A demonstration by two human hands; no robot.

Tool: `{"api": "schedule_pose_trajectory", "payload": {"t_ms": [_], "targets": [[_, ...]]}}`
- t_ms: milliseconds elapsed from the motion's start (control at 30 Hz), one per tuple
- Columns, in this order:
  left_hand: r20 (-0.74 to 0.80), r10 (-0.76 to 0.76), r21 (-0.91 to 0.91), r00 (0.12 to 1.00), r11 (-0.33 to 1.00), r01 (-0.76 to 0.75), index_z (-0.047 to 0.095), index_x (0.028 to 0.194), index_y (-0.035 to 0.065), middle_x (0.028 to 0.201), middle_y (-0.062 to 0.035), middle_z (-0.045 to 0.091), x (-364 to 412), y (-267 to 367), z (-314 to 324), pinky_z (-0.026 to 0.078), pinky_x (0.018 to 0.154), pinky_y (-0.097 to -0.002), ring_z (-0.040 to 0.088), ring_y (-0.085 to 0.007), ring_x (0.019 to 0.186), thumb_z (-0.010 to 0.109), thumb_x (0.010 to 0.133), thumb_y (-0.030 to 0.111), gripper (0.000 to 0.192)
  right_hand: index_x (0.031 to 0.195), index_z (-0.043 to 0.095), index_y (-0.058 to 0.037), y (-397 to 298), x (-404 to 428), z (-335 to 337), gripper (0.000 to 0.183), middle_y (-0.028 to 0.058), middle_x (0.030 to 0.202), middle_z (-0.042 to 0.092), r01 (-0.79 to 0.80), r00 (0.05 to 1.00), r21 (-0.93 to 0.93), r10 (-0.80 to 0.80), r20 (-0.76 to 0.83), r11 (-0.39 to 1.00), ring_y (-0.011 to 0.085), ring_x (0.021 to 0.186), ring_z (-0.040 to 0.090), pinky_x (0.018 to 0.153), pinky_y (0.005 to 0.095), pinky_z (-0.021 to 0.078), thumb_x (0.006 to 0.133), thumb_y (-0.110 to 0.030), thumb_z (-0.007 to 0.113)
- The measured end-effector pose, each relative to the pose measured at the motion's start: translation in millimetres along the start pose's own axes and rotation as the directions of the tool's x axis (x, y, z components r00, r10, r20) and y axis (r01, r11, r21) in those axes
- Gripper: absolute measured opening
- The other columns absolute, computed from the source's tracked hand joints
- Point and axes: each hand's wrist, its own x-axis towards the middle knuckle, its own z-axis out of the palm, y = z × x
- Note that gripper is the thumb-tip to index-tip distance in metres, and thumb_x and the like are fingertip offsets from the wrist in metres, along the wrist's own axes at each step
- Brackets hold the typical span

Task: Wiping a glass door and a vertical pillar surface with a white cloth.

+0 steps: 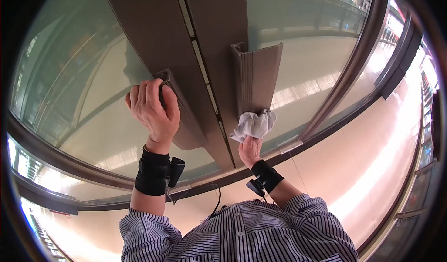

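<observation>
My left hand (153, 108) grips the upper end of the left metal door handle (185, 122), its thumb lying along the near side. In my right hand (250, 151) is a crumpled white cloth (254, 125), pressed against the lower end of the right metal door handle (260, 77). The fingertips are hidden beneath the cloth. Both handles are long brown-grey profiles with ribbed sides, mounted on the wide brown frames (213, 28) of a double glass door. A narrow gap runs between the two frames.
Glass panes (94, 87) flank the frames and mirror the surroundings. Below the door runs a dark threshold strip (230, 180), with pale glossy floor tiles (335, 171) on my side. Black bands with small devices (176, 171) circle both wrists, and a thin black cable (219, 195) hangs near my chest.
</observation>
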Motion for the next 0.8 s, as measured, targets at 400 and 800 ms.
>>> {"api": "schedule_pose_trajectory", "payload": {"t_ms": [400,800], "targets": [[-0.028,0.015,0.016,1.000,1.000,-0.014,0.056,0.091,0.0041,0.079,-0.0077,0.056,3,-2,-1,0.038,0.072,-0.0376,0.052,-0.0270,0.073,0.054,0.084,0.009,0.010,0.125,0.043,0.0047,-49,135,-70,0.064,0.0276,0.128,0.043,0.297,0.941,-0.040,-0.299,-0.159,0.954,0.0498,0.122,0.035,0.102,0.0640,0.0193,0.064,-0.006,0.061],[-0.031,0.020,0.033,0.999,0.999,-0.019,0.056,0.092,0.0048,0.081,-0.0071,0.058,2,-3,-2,0.037,0.071,-0.0370,0.052,-0.0264,0.074,0.053,0.084,0.010,0.010,0.137,0.021,0.0077,-49,16,-22,0.071,0.0334,0.137,0.027,-0.414,0.903,0.222,0.430,-0.026,0.883,0.0484,0.127,0.024,0.106,0.0512,0.0212,0.076,-0.004,0.057]]}}
